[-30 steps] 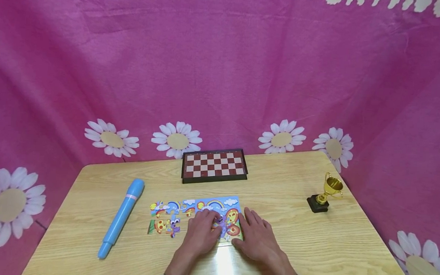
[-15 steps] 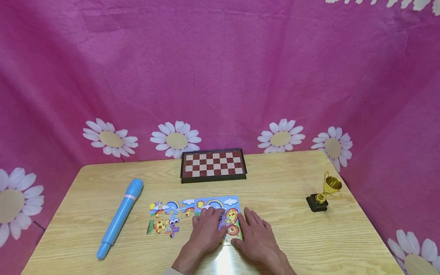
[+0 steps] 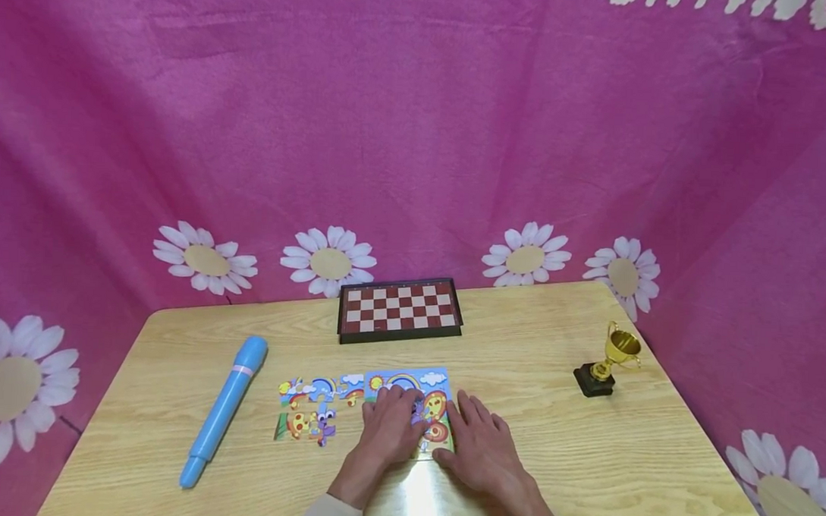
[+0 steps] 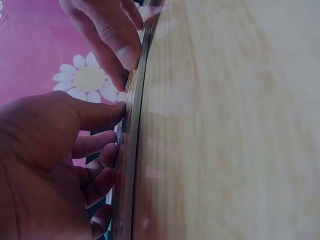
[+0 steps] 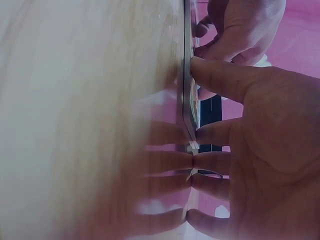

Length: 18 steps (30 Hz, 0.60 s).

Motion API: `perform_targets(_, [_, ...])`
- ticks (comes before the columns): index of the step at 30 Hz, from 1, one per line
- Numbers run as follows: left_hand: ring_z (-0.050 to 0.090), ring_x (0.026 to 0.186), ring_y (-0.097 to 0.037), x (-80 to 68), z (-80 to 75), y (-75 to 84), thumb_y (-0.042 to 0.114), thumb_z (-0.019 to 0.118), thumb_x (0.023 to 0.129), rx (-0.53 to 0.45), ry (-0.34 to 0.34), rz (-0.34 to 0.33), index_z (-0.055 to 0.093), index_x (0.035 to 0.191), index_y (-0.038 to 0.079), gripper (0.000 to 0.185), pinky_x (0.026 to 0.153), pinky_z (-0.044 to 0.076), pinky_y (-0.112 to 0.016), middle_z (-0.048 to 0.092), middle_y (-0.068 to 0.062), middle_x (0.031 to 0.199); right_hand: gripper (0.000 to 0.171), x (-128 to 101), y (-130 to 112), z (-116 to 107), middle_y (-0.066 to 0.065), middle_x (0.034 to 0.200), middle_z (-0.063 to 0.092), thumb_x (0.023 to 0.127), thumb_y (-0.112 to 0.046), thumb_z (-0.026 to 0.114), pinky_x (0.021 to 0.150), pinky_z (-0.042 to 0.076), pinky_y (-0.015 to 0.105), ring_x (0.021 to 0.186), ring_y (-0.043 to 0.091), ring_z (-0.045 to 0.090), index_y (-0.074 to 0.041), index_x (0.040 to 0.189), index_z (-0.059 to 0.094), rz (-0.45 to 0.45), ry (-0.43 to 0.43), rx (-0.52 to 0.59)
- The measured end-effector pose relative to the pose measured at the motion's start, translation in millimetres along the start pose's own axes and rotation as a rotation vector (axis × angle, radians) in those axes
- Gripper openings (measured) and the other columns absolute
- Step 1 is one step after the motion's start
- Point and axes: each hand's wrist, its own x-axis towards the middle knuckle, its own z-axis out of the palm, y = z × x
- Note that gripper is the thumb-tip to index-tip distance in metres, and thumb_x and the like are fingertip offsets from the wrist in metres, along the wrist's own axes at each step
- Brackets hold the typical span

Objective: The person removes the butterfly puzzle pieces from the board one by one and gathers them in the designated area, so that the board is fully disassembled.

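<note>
A colourful jigsaw board (image 3: 438,412), printed with a rainbow, sun and purple cartoon figure, lies flat on the table. My left hand (image 3: 390,426) covers its left and middle part, fingertips pressing down on the picture. In the left wrist view that hand's fingers (image 4: 102,182) are slightly bent, touching the board's top. My right hand (image 3: 483,447) lies along the board's right edge, with its fingers extended onto the table and its thumb (image 5: 215,77) at the near edge. Left of the board are loose puzzle pieces (image 3: 306,426), some joined together, and a cloud piece (image 3: 352,389) right beside the board.
Behind the puzzle sits a red-and-white chessboard (image 3: 400,309) with a black frame. A long blue marker-shaped tube (image 3: 223,415) lies at the left of the wooden table (image 3: 533,346). A small gold trophy (image 3: 607,363) stands at the right. Pink floral cloth (image 3: 417,137) hangs around.
My left hand has shifted slightly right over the board and flattened from a more pinched pose, its fingertips now lying on the picture. The right hand has stayed in place.
</note>
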Motion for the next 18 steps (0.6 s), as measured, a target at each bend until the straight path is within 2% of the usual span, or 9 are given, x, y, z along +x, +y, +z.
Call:
perform_targets(12, [0.049,0.100,-0.023,0.8,-0.3,2.0,0.030,0.073,0.082,-0.034,0.020,-0.007,0.060,0.117,0.019,0.039,0.079,0.034,-0.045,0.059,-0.003,0.110,0.078,1.3,0.0,-1.7,0.017,0.153,0.035,0.084,-0.051,0.065,0.104,0.032,0.060,0.141,0.036,0.034,-0.007,0.145,0.042,0.011,-0.031,0.004])
perform_targets(18, [0.049,0.099,-0.022,0.3,0.2,2.5,0.029,0.073,0.081,-0.038,0.051,-0.002,0.058,0.115,0.022,0.038,0.079,0.033,-0.043,0.058,-0.001,0.106,0.076,0.5,0.9,-1.2,0.017,0.152,0.037,0.084,-0.050,0.065,0.103,0.033,0.060,0.140,0.037,0.035,-0.008,0.144,0.044,0.001,-0.005,-0.002])
